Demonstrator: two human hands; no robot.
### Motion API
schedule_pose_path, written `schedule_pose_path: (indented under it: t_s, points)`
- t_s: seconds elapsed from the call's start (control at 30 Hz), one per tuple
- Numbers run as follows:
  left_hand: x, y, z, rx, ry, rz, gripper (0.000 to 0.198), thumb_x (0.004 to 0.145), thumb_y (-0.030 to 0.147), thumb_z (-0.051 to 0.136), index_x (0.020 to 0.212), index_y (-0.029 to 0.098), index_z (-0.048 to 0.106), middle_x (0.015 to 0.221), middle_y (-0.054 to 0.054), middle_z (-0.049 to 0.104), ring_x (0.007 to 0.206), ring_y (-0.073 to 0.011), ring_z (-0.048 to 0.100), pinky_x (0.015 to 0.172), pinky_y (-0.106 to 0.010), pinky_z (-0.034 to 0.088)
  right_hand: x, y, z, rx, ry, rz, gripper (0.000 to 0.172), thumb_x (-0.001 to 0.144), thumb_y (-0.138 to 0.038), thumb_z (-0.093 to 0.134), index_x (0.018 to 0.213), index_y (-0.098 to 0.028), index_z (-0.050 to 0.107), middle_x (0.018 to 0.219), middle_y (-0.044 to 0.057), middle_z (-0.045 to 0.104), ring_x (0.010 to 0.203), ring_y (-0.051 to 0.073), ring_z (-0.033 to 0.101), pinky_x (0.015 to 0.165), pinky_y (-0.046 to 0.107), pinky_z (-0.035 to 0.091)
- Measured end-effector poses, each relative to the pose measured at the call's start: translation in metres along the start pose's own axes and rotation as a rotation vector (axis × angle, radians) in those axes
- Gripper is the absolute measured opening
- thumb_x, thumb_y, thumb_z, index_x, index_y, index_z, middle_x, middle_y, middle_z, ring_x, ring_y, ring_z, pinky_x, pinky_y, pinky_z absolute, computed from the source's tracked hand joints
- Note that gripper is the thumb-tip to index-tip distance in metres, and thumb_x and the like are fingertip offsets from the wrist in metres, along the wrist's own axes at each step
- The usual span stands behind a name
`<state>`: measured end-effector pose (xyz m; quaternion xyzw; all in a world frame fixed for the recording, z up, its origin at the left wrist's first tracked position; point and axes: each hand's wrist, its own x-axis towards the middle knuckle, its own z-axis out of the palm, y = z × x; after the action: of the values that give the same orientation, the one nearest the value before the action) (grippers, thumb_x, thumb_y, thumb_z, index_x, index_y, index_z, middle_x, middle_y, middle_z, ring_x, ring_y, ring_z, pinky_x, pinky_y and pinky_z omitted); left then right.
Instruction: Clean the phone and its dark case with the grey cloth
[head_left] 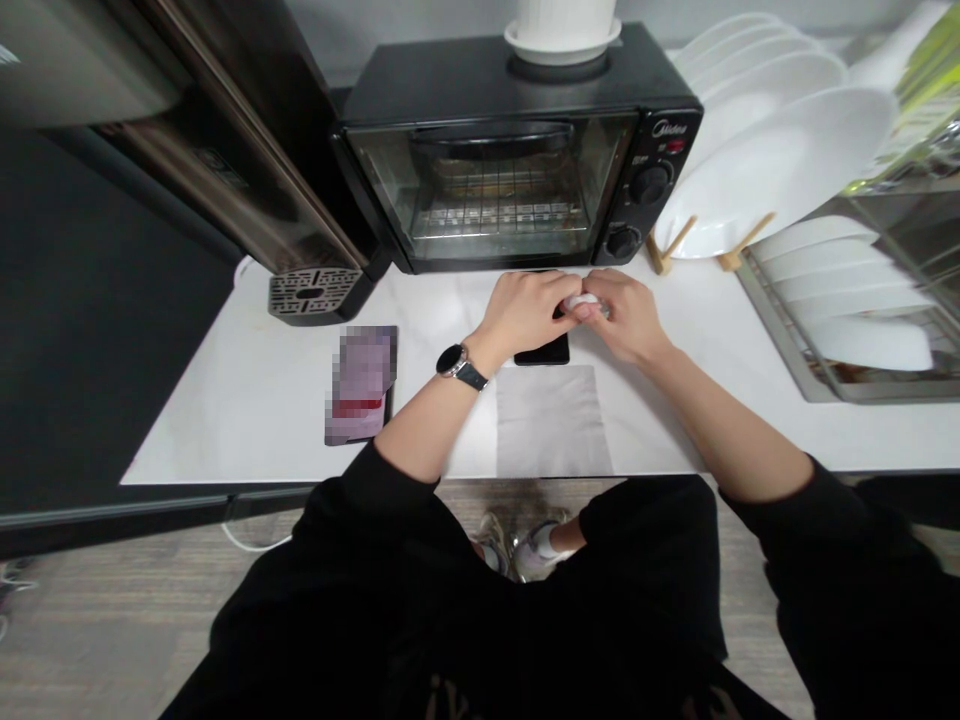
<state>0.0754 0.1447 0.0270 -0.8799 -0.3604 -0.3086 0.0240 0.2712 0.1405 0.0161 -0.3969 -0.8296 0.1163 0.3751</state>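
My left hand (pixel 525 305) and my right hand (pixel 626 312) meet above the counter, just in front of the oven. Both are closed, their fingers curled inward. Between them shows a small white object (pixel 582 300), pressed by my right thumb; its kind I cannot make out. What lies inside my left fingers is mostly hidden, with only a dark reddish spot visible at their edge. Below the hands lies a flat black phone-like slab (pixel 546 352), partly covered by my left hand. Nearer to me, a thin grey cloth (pixel 553 420) is spread flat up to the counter's front edge.
A black toaster oven (pixel 495 190) stands behind my hands, a white pot and saucer (pixel 562 45) on top. On the left are a phone with a blurred screen (pixel 362 385) and a machine with a drip tray (pixel 315 293). White plates (pixel 780 160) and a dish rack (pixel 802 350) occupy the right.
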Motion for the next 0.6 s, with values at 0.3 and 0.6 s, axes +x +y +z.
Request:
schedule_pose_path:
  t_s: [0.3,0.6]
  points:
    - [0.002,0.002,-0.008,-0.066,-0.005,0.026,0.002,0.090,0.024,0.070,0.089,0.023,0.068,0.087,0.000,0.076,0.079,-0.0207,0.072,0.064,-0.034,0.038,-0.001,-0.008,0.007,0.306,-0.033,0.179,0.064,0.094,-0.079,0.053,0.071,-0.021,0.063,0.067,0.001,0.058,0.066,0.017,0.049,0.067,0.034,0.035]
    - [0.005,0.004,-0.023,-0.194,-0.059,0.076,0.056,0.093,0.017,0.066,0.147,0.021,0.055,0.127,-0.007,0.071,0.095,-0.0174,0.072,0.081,-0.030,0.053,0.000,-0.009,0.012,0.525,-0.111,0.159,0.058,0.094,-0.075,0.058,0.084,-0.020,0.069,0.085,0.003,0.071,0.080,0.020,0.063,0.079,0.033,0.047]
